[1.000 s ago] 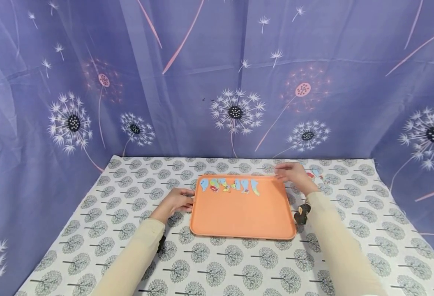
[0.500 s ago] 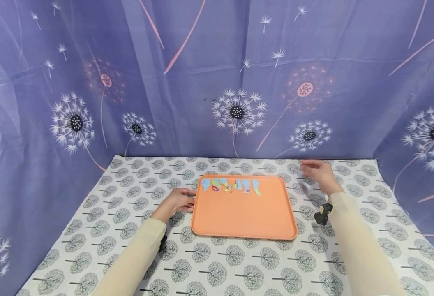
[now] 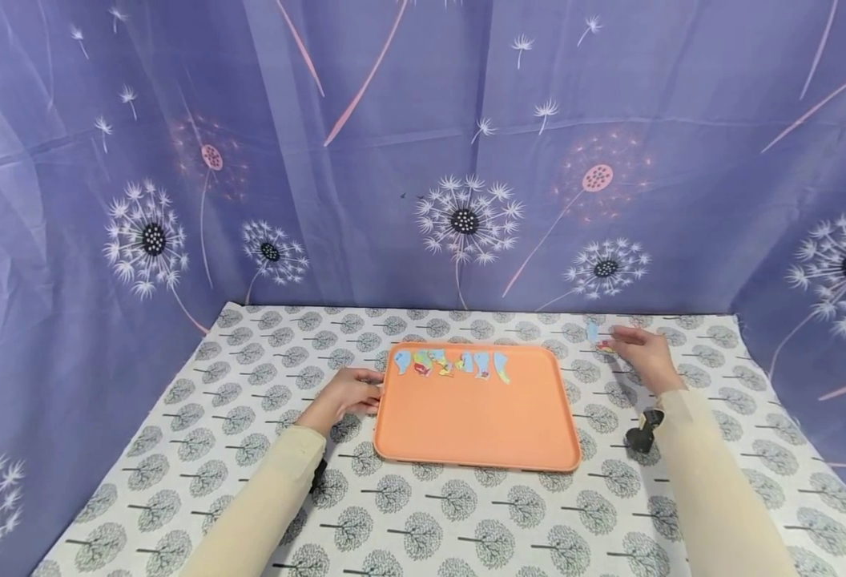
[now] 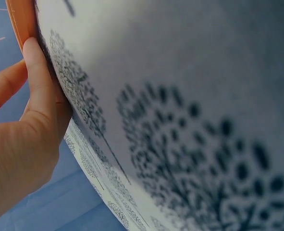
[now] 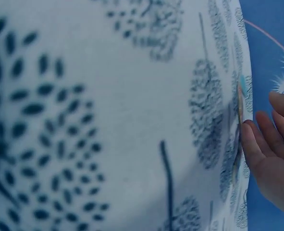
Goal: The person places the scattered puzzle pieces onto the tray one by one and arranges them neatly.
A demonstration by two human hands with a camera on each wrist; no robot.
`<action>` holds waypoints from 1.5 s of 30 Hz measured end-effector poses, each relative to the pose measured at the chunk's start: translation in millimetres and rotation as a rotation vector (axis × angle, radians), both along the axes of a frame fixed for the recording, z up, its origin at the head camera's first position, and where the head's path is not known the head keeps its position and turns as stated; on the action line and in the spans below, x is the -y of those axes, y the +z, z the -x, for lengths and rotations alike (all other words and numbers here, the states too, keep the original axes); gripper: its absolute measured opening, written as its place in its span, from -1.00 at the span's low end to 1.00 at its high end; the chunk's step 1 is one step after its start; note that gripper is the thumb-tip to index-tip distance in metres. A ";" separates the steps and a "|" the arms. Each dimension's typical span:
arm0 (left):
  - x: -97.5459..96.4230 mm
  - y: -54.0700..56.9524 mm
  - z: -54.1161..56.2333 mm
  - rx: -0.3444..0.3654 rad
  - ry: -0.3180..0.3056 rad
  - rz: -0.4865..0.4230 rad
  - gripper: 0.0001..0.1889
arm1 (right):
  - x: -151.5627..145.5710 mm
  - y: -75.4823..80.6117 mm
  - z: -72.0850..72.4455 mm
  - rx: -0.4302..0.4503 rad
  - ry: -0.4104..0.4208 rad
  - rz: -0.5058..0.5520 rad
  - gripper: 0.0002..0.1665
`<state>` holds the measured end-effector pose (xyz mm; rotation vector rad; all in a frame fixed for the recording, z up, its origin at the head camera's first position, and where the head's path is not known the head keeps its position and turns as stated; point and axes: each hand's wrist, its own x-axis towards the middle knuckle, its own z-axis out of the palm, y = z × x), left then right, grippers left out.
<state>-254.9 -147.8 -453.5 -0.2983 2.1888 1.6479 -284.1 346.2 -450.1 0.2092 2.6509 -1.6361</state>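
Faces twelve o'clock and down from the head; skims close over the shared cloth (image 3: pixel 469 513) from each wrist.

2 arms (image 3: pixel 719 481) outstretched, left hand (image 3: pixel 345 393) nearer, right hand (image 3: pixel 646 357) farther forward, fingers (image 5: pixel 253 143) extended

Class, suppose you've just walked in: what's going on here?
A person's left hand touches the left edge of an orange tray. Colourful cut-out pieces lie in a row near the tray's far side. Out to the tray's right, the right hand is at one or more loose pieces on the tree-patterned cloth.
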 end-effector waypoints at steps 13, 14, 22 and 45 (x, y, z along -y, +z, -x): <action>-0.7 -0.5 -1.0 0.008 0.003 0.003 -0.59 | -1.3 -12.1 -0.1 0.038 -0.030 -0.027 -0.34; -0.6 -0.3 -0.8 0.008 0.005 0.002 -0.59 | -0.7 -12.8 0.2 0.037 -0.018 -0.030 -0.34; -0.2 -0.3 -0.8 0.018 0.005 -0.002 -0.58 | 3.0 -14.3 2.1 0.044 -0.006 -0.113 -0.36; -0.9 0.1 0.6 0.013 0.009 0.002 -0.59 | 11.9 -11.5 -5.7 -0.059 -0.082 -0.026 -0.50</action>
